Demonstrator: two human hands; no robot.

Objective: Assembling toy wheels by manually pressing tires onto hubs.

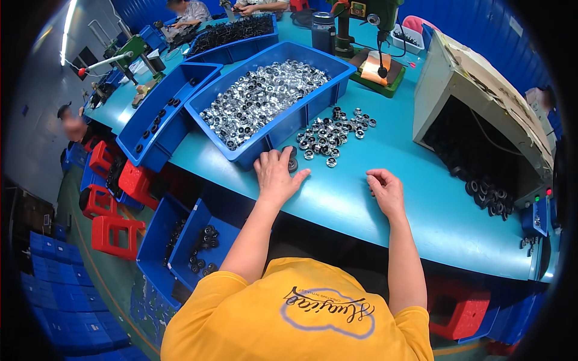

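My left hand [276,175] rests at the near edge of a blue bin, fingers bent and thumb spread apart. Its fingertips touch or lie right beside a few black wheels [293,163] standing against the bin. A pile of small silver hubs with dark centres [325,137] lies loose on the turquoise table [337,192]. To the right, my right hand [386,191] hovers just over the table with its fingers curled in. Whatever those fingers hold, if anything, is hidden. The large blue bin [257,147] is filled with more shiny hubs [265,99].
At right, a box-shaped machine [448,108] has black rings [490,198] spilling from its opening. A green press [382,81] stands at the back. A narrow blue bin [135,147] holds some black wheels. Red stools [117,236] stand left; co-workers [189,12] sit at the far side.
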